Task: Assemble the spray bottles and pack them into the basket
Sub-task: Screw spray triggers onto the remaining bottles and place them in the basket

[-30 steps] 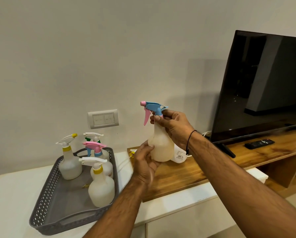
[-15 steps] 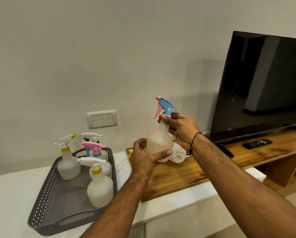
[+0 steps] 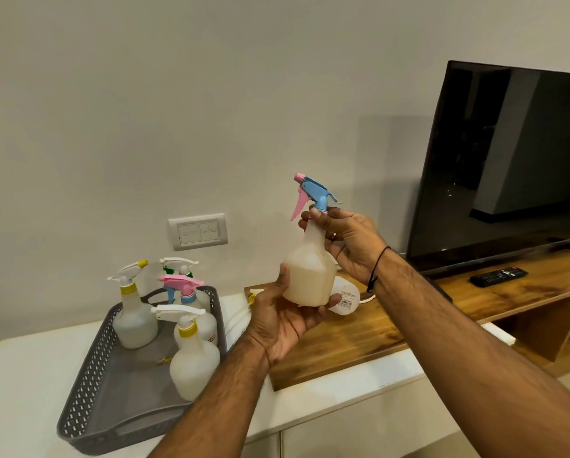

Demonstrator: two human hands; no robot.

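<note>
Spray bottle [image 3: 308, 276] upright in both hands' grip, L [image 3: 285, 320] base, R [image 3: 344, 241] neck.

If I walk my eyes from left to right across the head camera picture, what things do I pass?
Grey basket with spray bottles → wall switch → left hand → held spray bottle → right hand → TV → remote.

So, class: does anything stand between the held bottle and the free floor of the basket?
Nothing visible. The held bottle is left hand supported; four bottles crowd the basket far end, near floor bare.
</note>
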